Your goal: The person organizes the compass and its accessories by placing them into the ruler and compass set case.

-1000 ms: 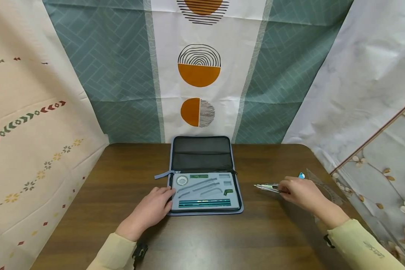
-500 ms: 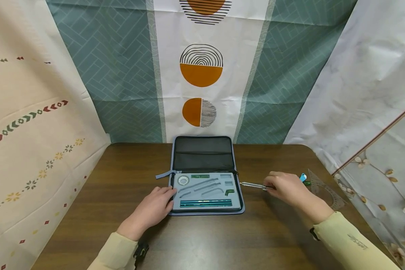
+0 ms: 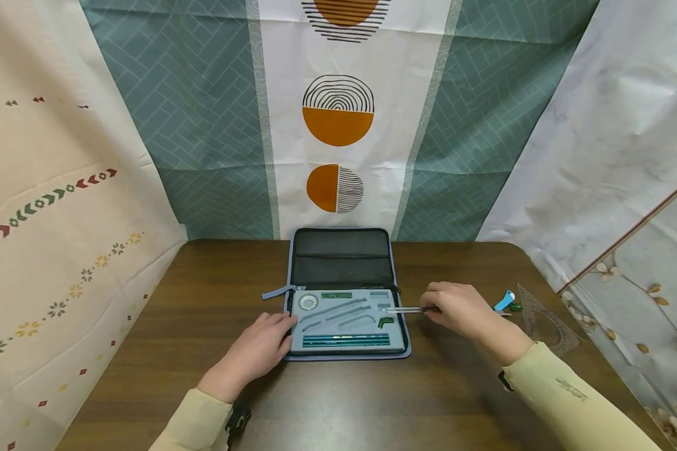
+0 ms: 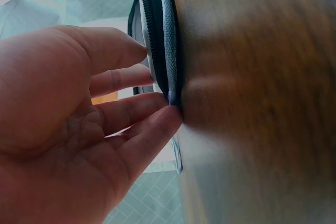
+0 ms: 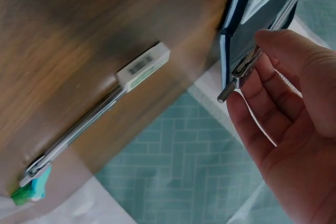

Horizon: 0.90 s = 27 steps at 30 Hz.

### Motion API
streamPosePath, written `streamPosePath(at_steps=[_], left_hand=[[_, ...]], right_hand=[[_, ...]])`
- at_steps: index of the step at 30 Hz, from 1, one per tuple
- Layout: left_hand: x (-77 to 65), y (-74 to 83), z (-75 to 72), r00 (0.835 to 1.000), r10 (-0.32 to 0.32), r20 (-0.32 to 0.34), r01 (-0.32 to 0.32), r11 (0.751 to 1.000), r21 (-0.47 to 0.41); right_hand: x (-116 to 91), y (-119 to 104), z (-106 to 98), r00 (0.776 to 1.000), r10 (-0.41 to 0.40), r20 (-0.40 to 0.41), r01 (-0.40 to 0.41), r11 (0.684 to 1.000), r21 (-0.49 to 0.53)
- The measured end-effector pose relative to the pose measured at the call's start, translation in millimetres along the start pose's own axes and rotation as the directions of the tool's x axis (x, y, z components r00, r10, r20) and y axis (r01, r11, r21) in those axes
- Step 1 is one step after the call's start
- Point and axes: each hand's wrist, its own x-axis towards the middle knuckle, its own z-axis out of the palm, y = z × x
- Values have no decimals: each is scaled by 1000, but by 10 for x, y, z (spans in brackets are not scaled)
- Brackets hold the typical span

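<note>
- A cloth-screened desk corner; home or office, cannot tell.
- Behind the wooden table [image 3: 338, 401]: teal-and-white patterned hanging [image 3: 209, 113].
- Left of it: cream printed cloth [image 3: 45, 263].
- Right of it: pale floral cloth [image 3: 649, 275].
- On it: open stationery case [image 3: 341, 244].

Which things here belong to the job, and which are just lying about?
Seemingly in the job:
Silver metal compass, in the right grip
Open black zip case, blue-edged, left grip at its edge
Grey moulded tray inside it

Lying loose, perhaps tray items too:
Second silver metal tool
White rectangular block with barcode
Light-blue plastic piece
Clear plastic triangle
</note>
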Motion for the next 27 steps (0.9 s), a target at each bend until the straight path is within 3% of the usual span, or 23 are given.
streamPosePath(at_steps=[27], left_hand=[[-3,-9,13,1000,1,-4,-1,1000,9]], right_hand=[[678,-329,190,986,-166,-8,166,986,-2]])
